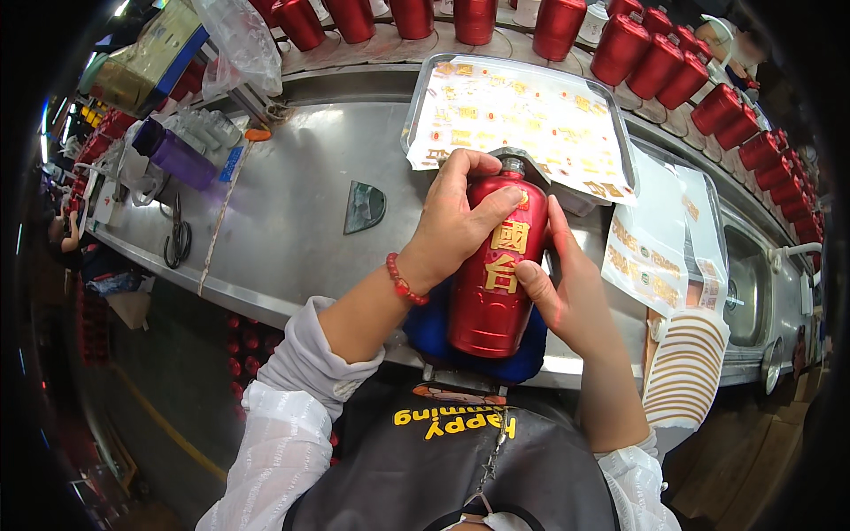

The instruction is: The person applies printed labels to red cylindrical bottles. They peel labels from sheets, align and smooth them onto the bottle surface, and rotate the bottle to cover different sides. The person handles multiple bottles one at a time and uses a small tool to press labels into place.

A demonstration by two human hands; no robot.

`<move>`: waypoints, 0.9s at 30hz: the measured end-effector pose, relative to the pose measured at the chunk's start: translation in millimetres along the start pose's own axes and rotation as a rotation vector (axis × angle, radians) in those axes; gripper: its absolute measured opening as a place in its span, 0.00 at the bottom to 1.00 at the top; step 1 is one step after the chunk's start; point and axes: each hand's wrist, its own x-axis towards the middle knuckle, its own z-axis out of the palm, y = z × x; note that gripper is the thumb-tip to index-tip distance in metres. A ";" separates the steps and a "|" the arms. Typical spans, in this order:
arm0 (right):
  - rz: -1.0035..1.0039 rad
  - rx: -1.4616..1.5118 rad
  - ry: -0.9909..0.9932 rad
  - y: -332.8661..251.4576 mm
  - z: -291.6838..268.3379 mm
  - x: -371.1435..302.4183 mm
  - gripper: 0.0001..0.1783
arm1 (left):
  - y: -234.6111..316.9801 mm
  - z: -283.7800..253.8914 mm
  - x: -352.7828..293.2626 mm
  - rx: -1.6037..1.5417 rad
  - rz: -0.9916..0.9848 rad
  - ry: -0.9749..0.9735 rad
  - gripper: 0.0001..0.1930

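A glossy red bottle (478, 314) with raised gold characters lies tilted in front of me, its neck pointing away. Under its base is a dark blue cloth pad (532, 347). My left hand (460, 217) curls around the bottle's shoulder, the thumb pressed on a small emblem near the top. On the other side, my right hand (571, 288) steadies the bottle, with the thumb on its front and the fingers along its edge. Just beyond the neck sits a metal tray (414, 115) bearing a white sheet of gold and red stickers (522, 119).
A dark green glass-like piece (364, 208) lies on the steel table (292, 195). Farther left are scissors (178, 234) and a purple bottle (177, 156). More sticker sheets (651, 243) lie right, near a sink (748, 274). Several red bottles (558, 31) line a conveyor (390, 49) behind.
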 end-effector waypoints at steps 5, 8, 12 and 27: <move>0.023 0.017 -0.020 -0.8 -0.1 0.5 0.48 | -4.5 -1.5 -2.0 -0.098 0.018 0.035 0.20; -0.050 -0.070 0.015 7.5 0.2 -0.3 0.44 | 1.6 -4.4 -13.3 0.146 0.333 0.062 0.19; -0.410 -0.270 0.249 0.4 -29.8 19.4 0.33 | 19.8 -25.4 -37.0 0.587 0.750 -0.157 0.18; -0.790 -0.672 0.134 -31.6 -30.4 67.8 0.12 | -13.1 -24.7 -62.4 0.356 0.548 0.070 0.22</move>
